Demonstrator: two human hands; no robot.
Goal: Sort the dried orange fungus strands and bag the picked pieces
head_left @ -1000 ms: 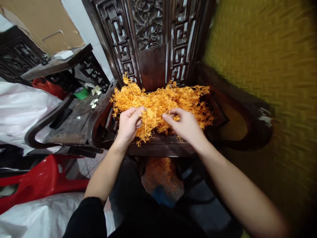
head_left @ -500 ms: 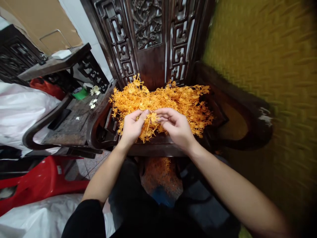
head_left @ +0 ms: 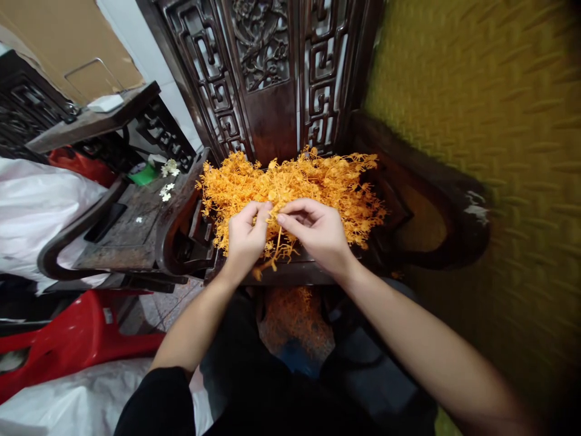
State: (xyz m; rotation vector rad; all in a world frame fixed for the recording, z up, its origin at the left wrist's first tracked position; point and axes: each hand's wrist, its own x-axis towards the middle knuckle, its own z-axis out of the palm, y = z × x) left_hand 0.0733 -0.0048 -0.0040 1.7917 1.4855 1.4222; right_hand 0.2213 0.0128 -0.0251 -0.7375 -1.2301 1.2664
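Observation:
A heap of orange plastic flower sprigs (head_left: 336,188), tangled with thin stems and small spiky heads, lies on the seat of a dark carved wooden chair (head_left: 272,115). Over its front edge my left hand (head_left: 245,236) pinches an orange flower sprig (head_left: 278,242) between thumb and forefinger. From the other side my right hand (head_left: 320,233) has its thumb and fingertips closed on the same sprig. The sprig's stem hangs down between my hands, toward the seat's front edge. My fingertips hide part of the sprig.
Between my legs a bag (head_left: 295,321) contains orange bits. At left a second wooden chair (head_left: 131,236) carries a green tape roll (head_left: 143,174) and pale flower pieces (head_left: 167,191). A red plastic stool (head_left: 91,327) and white sacks (head_left: 40,206) stand nearby. Yellow textured sheeting (head_left: 476,109) rises at right.
The sprig between my hands has turned, and a longer stem now hangs below my fingers. My right thumb has moved left, closer to my left fingertips. The view has shifted slightly.

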